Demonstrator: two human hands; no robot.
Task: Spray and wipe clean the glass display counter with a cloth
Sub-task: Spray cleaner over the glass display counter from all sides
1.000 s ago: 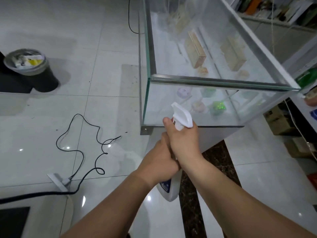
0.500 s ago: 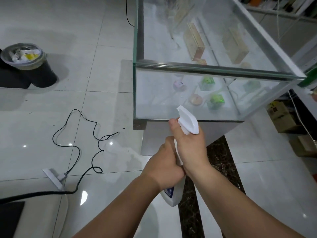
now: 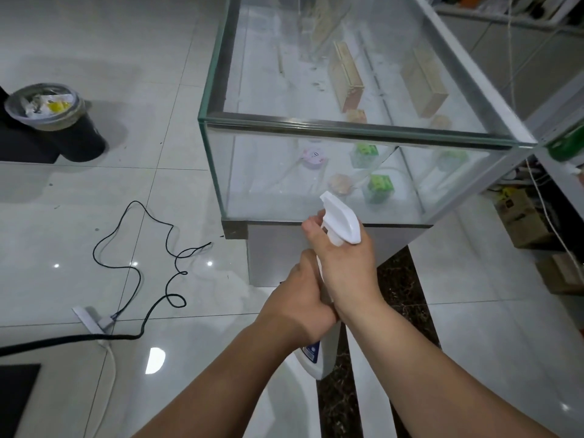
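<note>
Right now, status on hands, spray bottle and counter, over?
Both hands on spray bottle: right hand at trigger head, left hand around body. Nozzle faces glass display counter end panel. No cloth in view. Path clear.

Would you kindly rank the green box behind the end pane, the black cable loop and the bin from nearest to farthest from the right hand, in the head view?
1. Green box: just beyond the right hand, inside the counter.
2. Cable loop: on the floor, left.
3. Bin: far left, farthest.
</note>
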